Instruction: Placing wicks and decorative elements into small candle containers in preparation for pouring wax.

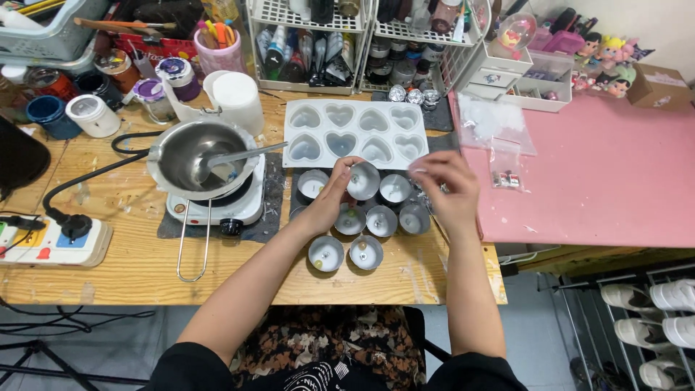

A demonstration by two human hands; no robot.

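Tin cup (363,180) is gripped by left hand (331,197); right hand (447,190) pinches something small, both hands closed.

- wooden workbench (130,271), pale and stained
- white power strip (51,242) at its left edge
- small white hotplate (221,206) on a dark mat, carrying a steel melting pot (190,156)
- white heart-shaped silicone mould (355,130)
- cluster of small round metal tins (365,252)
- pink table (601,174) adjoining on the right, with clear plastic bags (496,127)
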